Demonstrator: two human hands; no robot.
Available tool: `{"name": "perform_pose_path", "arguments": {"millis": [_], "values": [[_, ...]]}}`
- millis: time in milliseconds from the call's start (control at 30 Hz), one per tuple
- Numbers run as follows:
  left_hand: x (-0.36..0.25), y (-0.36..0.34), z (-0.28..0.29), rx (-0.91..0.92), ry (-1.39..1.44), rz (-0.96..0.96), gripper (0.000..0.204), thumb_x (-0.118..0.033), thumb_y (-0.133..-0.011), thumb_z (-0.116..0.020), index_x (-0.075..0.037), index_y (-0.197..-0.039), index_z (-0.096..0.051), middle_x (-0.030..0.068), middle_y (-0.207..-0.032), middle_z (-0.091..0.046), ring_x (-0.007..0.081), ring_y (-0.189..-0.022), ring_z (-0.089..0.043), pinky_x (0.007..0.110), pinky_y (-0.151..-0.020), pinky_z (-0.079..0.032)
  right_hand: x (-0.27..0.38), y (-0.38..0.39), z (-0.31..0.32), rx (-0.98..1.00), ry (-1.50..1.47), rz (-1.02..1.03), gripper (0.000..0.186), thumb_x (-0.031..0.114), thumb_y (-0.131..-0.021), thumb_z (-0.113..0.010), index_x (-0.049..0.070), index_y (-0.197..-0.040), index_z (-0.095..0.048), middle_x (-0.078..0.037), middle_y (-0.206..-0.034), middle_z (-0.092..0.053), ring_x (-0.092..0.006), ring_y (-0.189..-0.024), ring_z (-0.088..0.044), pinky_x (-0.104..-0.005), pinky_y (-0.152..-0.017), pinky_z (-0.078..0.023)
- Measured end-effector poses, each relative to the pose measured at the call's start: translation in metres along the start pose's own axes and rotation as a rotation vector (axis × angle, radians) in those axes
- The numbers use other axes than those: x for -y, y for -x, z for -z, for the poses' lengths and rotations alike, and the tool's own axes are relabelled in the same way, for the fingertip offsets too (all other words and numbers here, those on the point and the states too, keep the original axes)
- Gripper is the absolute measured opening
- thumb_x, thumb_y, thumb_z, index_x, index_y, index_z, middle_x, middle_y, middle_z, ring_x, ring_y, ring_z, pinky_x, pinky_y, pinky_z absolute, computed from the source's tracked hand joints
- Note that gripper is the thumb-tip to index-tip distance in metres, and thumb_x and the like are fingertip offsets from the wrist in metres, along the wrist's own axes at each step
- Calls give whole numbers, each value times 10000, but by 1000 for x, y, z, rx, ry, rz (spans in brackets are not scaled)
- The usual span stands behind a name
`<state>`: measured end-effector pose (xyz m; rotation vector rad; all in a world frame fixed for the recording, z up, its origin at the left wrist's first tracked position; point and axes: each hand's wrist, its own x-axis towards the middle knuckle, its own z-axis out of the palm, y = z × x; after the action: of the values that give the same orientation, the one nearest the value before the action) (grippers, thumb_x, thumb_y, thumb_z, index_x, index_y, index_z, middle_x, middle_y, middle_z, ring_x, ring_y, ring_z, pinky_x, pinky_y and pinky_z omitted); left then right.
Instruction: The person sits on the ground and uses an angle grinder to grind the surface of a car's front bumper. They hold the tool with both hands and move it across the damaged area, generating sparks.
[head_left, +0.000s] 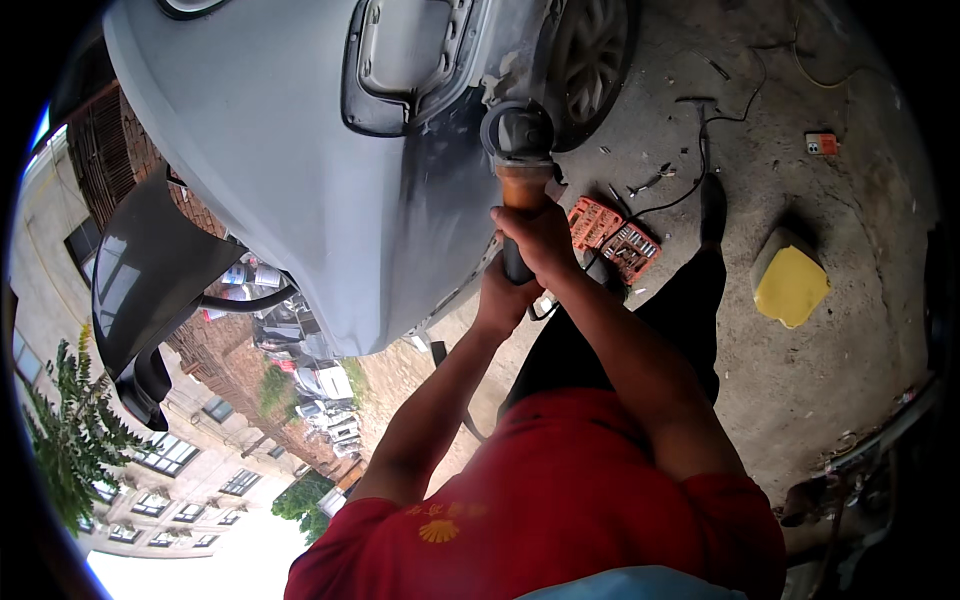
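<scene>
An angle grinder [523,188] with an orange body and a dark rear grip is held in both my hands. My right hand [540,240] is closed round its body, just behind the orange part. Lower down, my left hand [507,298] wraps the rear end of the grip. The grinder's round head is at the grey car body panel [300,170], beside a dark, scuffed patch [445,150] close to the wheel [590,65]. Whether the disc touches the metal cannot be made out. Above that patch, the panel has a recessed opening [410,50] with a dark rim.
An open orange tool case [630,250] with sockets lies by my feet. A black cord [690,185] crosses the concrete floor. To the right stands a pale container with a yellow face [790,290]. A dark curved car part [145,270] hangs at left, with piled scrap [320,385] beyond.
</scene>
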<state>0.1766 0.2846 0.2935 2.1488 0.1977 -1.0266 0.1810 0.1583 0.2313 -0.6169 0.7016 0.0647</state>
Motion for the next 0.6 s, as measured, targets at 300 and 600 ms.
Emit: {"name": "perform_pose_path", "arguments": {"millis": [300,600], "values": [[18,13,-4,-9,116,46,480,-172,-816,-883,13,-1185,-638,46,-908,-721,129,-781,-683,308,-691,-549,-17,12,-3,-62,48,-65,312,299,-909,-834,19,-834,-718,-47,-737,-729,-159,-694,-711,-361,-717,-552],[17,5,-6,-18,84,22,503,-199,-825,-903,35,-1202,-664,49,-975,-734,127,-862,-685,333,-735,-564,-15,5,4,-10,3,-29,299,250,-938,-852,-7,-1044,-742,-48,-848,-741,-155,-765,-745,-333,-742,-600]]}}
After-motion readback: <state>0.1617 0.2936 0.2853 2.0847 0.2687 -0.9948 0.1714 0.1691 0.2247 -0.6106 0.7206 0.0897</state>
